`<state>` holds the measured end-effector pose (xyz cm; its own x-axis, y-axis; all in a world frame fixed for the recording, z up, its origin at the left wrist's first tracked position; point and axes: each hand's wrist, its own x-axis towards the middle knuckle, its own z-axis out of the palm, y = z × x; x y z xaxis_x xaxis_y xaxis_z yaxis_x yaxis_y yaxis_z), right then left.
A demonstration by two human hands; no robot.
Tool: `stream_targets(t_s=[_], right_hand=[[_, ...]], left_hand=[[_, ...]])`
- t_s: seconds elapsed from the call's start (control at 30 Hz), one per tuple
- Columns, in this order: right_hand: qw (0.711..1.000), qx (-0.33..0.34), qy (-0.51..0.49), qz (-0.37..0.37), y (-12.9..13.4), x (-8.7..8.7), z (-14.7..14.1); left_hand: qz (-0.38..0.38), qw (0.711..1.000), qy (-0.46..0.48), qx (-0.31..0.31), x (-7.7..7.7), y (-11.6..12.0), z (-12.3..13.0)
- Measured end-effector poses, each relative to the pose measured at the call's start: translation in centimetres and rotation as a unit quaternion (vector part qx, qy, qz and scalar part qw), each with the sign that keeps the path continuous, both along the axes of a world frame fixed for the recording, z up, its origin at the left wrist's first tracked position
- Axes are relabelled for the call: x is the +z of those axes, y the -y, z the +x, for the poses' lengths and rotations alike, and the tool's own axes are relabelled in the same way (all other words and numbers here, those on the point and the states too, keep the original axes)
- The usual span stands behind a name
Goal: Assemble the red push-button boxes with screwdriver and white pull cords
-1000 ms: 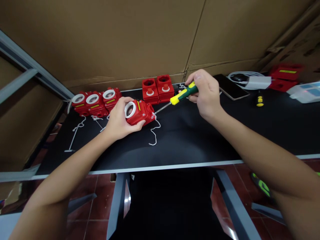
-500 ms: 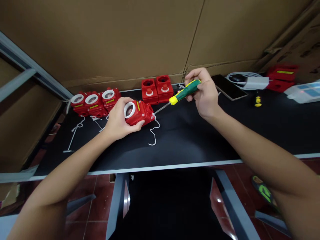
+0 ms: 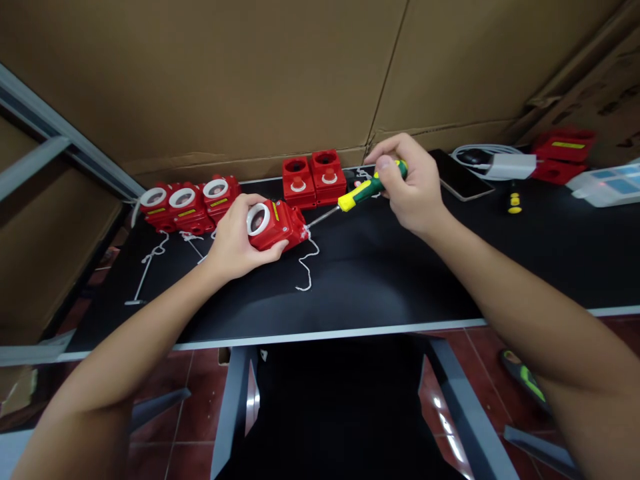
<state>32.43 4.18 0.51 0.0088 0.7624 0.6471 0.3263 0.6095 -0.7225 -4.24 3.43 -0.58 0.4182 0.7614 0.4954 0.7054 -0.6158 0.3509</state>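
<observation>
Screwdriver with green-and-yellow handle [image 3: 359,194], pinched by right hand [image 3: 417,190], meets white-ringed red plastic housing [image 3: 281,233] gripped by left hand [image 3: 234,241], centre frame; work appears unfinished. Left: three similar housings [image 3: 189,222]. Upper centre: two open-socketed red housings [image 3: 301,195].

Red housing [image 3: 283,230], white-ringed, lies tilted on the tabletop, meeting the yellow-green screwdriver's [image 3: 364,190] tip.

Hands [image 3: 320,213] hold a red box [image 3: 277,227]; screwdriver [image 3: 367,189] touches its end.
</observation>
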Motion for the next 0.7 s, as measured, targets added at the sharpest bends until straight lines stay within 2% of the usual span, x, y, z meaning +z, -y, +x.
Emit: stream_targets(t_s=[0.17,0.4,0.47,0.6,0.7], right_hand=[[0.995,0.070,-0.060,-0.047,-1.2,-0.9,0.1],[0.983,0.146,-0.085,-0.073,-1.3,-0.2,0.2],[0.985,0.128,-0.080,-0.078,-1.1,-0.3,0.2],[0.999,0.018,0.000,-0.041,-0.9,-0.6,0.3],[0.999,0.000,0.031,-0.014,-1.0,-0.6,0.5]], left_hand=[[-0.003,1.000,0.000,0.004,0.1,0.1,0.1],[0.003,1.000,-0.005,-0.003,0.2,0.2,0.2],[0.003,1.000,-0.006,-0.002,0.2,0.1,0.1],[0.002,1.000,-0.011,0.004,0.1,0.1,0.0],[0.007,1.000,-0.008,-0.001,0.1,0.1,-0.1]])
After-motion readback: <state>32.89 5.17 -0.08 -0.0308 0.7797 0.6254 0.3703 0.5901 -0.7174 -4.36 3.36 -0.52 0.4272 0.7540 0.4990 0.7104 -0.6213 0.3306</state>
